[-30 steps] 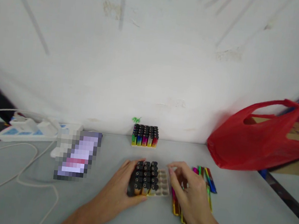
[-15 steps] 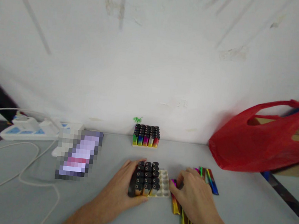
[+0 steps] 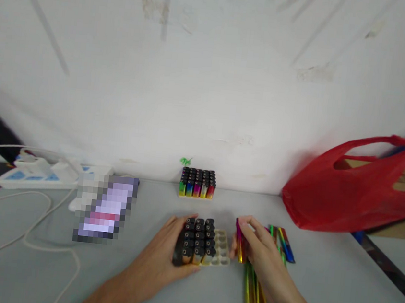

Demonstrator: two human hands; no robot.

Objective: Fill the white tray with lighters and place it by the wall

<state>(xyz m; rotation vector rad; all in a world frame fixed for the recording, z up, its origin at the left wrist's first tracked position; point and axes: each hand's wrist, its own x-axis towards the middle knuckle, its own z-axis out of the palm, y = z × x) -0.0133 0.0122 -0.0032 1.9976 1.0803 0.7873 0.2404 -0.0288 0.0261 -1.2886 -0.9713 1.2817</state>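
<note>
My left hand [image 3: 161,246] is wrapped around the left side of a pale moulded tray [image 3: 223,250]. Black-topped lighters [image 3: 198,240] stand upright in rows over its left part, and bare sockets show on its right. Just right of the tray, my right hand [image 3: 259,246] pinches a shiny pink-and-gold foil sleeve [image 3: 240,240], held nearly upright. Beneath and beside that hand lie more shiny foil sleeves [image 3: 251,291] in gold and green, partly covered by it. Others in red, blue and green [image 3: 285,244] rest beyond my fingers.
By the wall stands a second block of colourful lighters [image 3: 198,185], with a small green sprig [image 3: 186,161] behind. A phone [image 3: 107,209], a power strip [image 3: 44,176] and loose white cables [image 3: 46,246] occupy the left. On the right sits a red bag [image 3: 346,195].
My right hand has lifted the pink-and-gold foil sleeve off the pile and turned it nearly upright. My left hand and the tray have stayed in place.
</note>
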